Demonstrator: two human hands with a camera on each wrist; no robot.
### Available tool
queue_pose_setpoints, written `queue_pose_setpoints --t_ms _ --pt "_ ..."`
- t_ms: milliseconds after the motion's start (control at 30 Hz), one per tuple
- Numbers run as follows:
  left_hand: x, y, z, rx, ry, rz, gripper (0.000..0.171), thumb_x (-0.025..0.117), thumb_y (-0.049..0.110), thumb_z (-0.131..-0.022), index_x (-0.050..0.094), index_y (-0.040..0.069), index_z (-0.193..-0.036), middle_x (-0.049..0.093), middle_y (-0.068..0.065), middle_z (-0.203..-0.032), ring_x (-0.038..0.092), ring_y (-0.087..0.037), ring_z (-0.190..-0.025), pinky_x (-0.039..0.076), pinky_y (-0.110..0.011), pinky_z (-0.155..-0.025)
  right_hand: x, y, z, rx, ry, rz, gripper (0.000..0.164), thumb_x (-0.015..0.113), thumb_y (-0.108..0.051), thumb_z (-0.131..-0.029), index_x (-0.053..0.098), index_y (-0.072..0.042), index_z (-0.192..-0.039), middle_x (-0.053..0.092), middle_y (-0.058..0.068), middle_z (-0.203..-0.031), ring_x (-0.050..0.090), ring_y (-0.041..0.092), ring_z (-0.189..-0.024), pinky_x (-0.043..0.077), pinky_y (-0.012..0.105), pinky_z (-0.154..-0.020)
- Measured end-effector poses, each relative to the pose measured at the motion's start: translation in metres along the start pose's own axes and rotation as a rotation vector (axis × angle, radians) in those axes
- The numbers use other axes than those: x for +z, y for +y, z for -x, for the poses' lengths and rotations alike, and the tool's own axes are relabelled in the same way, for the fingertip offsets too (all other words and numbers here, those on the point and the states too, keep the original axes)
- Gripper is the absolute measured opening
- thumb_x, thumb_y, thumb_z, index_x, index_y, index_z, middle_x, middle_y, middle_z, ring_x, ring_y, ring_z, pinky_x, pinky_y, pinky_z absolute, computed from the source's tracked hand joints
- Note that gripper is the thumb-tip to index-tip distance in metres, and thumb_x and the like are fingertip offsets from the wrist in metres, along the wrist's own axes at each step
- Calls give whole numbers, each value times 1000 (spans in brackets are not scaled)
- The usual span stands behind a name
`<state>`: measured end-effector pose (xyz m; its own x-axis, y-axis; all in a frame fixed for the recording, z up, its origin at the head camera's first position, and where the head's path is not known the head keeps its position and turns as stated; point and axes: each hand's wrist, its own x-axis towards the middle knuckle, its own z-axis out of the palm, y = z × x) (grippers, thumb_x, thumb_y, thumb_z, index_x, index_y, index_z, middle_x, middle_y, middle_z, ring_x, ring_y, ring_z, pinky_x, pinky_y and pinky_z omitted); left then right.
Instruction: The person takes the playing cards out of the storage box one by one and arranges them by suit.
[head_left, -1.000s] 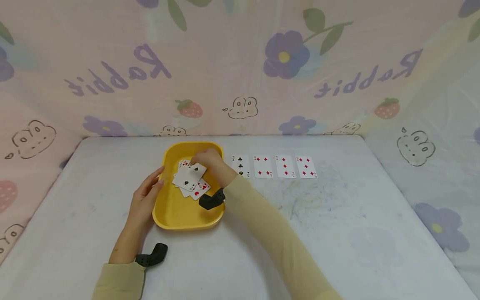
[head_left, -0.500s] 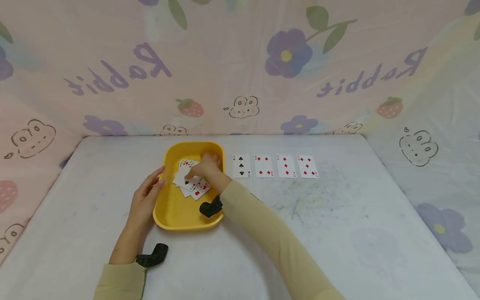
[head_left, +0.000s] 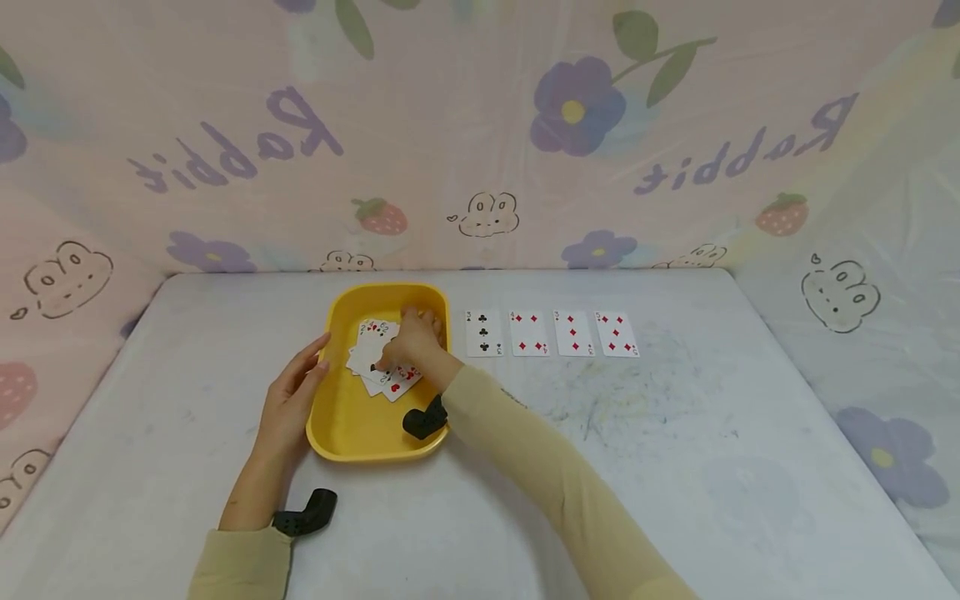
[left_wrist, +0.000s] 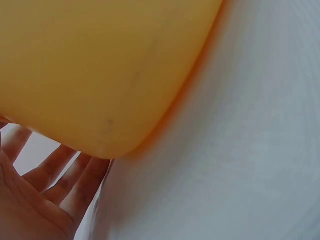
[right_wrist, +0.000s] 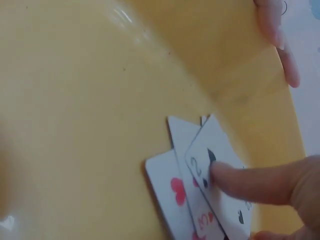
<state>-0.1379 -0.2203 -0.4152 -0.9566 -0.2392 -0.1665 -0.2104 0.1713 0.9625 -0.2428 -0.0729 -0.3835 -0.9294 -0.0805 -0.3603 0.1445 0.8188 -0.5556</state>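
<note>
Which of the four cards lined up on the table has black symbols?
The three of clubs, at the left end of the row, nearest the yellow tray. The other three all show red diamonds.

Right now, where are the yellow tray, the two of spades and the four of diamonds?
Yellow tray [head_left: 363, 425], head view, bare floor.
Two of spades [right_wrist: 225, 212], right wrist view, its white face.
Four of diamonds [head_left: 529, 333], head view, middle of face.

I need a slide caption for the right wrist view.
Right hand rests its thumb on the two of spades atop overlapping playing cards in a yellow tray.
</note>
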Motion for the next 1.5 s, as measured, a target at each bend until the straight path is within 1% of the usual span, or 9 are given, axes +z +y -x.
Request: queue_pose_setpoints --t_ms 167,300,500,700,833,967,1067,1267,1500 --pt "2 -1 0 -2 6 -13 43 46 43 -99 42 42 -142 37 -1 -147 36 -15 -127 41 -5 -88 -1 2 1 12 26 -68 76 82 -17 -75 42 -13 -139 40 13 -137 40 25 -121 41 30 -102" --pt "3 -2 -1 -1 4 -23 43 46 44 -99 42 42 -142 37 -1 -147 36 -16 -126 41 -4 -87 -2 5 1 10 48 -165 56 77 -11 -79 52 -9 -129 47 10 -123 46 22 -106 50 28 -88" --pt "3 -1 -1 22 -6 -37 46 46 47 -98 41 41 -143 38 -3 -144 40 -13 -117 42 -4 -85 -3 8 0 -44 97 -243 31 71 -8 -84 62 -7 -113 57 8 -108 51 19 -94 52 27 -80" --pt "4 1 -1 16 -12 -54 45 45 48 -98 41 42 -143 38 -2 -146 38 -15 -123 40 -4 -87 -6 8 1 -109 135 -279 23 65 -8 -87 68 -11 -110 62 7 -102 54 17 -81 51 24 -67" --pt "6 1 0 17 -15 -48 45 45 46 -99 41 41 -144 37 -3 -147 37 -14 -123 40 -4 -87 -8 6 4 -113 141 -328 21 66 -13 -88 71 -16 -108 65 6 -105 57 19 -87 51 27 -75" --pt "4 0 1 34 -16 -55 46 45 46 -99 40 40 -144 36 -2 -149 36 -14 -124 40 -3 -87 -13 5 7 -137 109 -411 21 61 -15 -92 71 -15 -111 64 5 -120 57 21 -103 49 32 -92" --pt "3 1 2 35 -10 -59 46 44 46 -99 40 40 -144 35 -2 -150 36 -15 -126 39 -3 -86 -18 3 9 -140 83 -470 23 57 -16 -95 70 -15 -114 60 6 -128 54 22 -111 46 33 -98" --pt "0 0 1 19 1 -57 47 45 48 -98 40 41 -144 35 -2 -150 34 -15 -128 38 -1 -86 -29 5 11 -156 84 -530 24 54 -16 -97 68 -15 -117 54 4 -137 49 22 -120 41 37 -104" --pt "-3 0 0 6 4 -58 46 44 49 -98 40 42 -144 34 -3 -151 34 -19 -131 39 -2 -85 -42 15 9 -196 109 -524 25 54 -18 -97 68 -19 -118 56 3 -134 50 23 -115 41 39 -104"
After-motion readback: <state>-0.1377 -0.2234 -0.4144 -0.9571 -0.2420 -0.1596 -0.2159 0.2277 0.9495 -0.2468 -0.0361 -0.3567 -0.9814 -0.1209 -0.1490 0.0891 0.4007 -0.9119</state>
